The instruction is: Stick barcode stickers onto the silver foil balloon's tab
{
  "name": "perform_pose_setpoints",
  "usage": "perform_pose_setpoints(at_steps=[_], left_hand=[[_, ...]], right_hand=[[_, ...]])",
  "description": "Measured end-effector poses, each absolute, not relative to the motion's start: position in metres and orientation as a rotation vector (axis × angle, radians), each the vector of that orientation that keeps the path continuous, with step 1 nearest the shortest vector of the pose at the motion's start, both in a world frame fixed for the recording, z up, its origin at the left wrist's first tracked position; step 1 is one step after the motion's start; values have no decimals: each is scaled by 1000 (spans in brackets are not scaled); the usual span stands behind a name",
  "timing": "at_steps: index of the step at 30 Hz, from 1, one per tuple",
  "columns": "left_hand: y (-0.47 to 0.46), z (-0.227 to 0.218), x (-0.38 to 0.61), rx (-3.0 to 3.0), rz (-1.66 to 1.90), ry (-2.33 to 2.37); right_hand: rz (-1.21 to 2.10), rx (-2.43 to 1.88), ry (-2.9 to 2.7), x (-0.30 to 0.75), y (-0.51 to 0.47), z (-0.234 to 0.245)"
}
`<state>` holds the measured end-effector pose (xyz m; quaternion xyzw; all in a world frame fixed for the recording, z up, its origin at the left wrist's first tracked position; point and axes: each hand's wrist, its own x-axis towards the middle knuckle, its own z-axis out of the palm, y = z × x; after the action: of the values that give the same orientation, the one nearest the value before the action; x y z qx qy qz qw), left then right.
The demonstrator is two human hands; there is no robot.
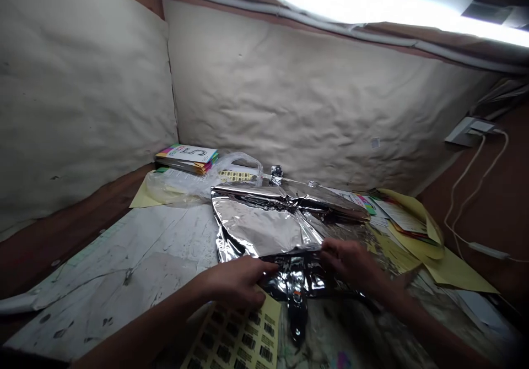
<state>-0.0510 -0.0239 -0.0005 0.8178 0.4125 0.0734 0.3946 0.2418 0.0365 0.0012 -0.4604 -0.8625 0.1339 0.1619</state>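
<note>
Holding a crumpled silver foil bag at its folded near edge, the right hand pinches it, half-closed, while the left hand lies against it, grip unclear. A sheet of barcode labels sits just below the left hand; a scuffed white sheet spreads open to the left, and yellow papers crowd the right side, just beside the bag.

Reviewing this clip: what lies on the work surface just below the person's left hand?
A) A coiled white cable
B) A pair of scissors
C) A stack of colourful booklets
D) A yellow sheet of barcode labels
D. The yellow sheet of barcode labels lies directly below the left hand, which grips the edge of the crumpled silver foil.
</note>
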Motion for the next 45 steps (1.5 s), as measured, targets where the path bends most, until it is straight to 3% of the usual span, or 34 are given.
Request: perform_pose_setpoints(at_steps=[4, 8, 12, 18, 25, 27, 31, 33, 39, 45], left_hand=[[-22, -7, -52, 2108, 169, 1071], [-23, -10, -52, 2094, 178, 1110], [-22, -10, -52, 2026, 168, 1099], [-18, -6, -62, 1813, 260, 1069], [5, -8, -80, 1448, 853, 1004], [9, -10, -79, 1384, 940, 1035], [11, -12, -73, 1355, 985, 1057], [9, -12, -69, 1409, 988, 1090], [0, -12, -62, 2096, 1326, 1487], [-7, -9, -57, 2491, 1003, 1541]], right_hand=[[617, -1210, -2643, 213, 122, 40], [392, -1393, -2570, 173, 217, 70], [149, -1611, -2431, 161, 272, 65], [-100, -1753, -2391, 160, 276, 29], [-283, -1582, -2270, 172, 211, 42], [-73, -1502, -2285, 175, 169, 42], [1383, -1101, -2144, 168, 76, 22], [1761, -952, -1977, 161, 44, 10], [1891, -894, -1555, 152, 23, -16], [1879, -776, -1438, 150, 24, -27]])
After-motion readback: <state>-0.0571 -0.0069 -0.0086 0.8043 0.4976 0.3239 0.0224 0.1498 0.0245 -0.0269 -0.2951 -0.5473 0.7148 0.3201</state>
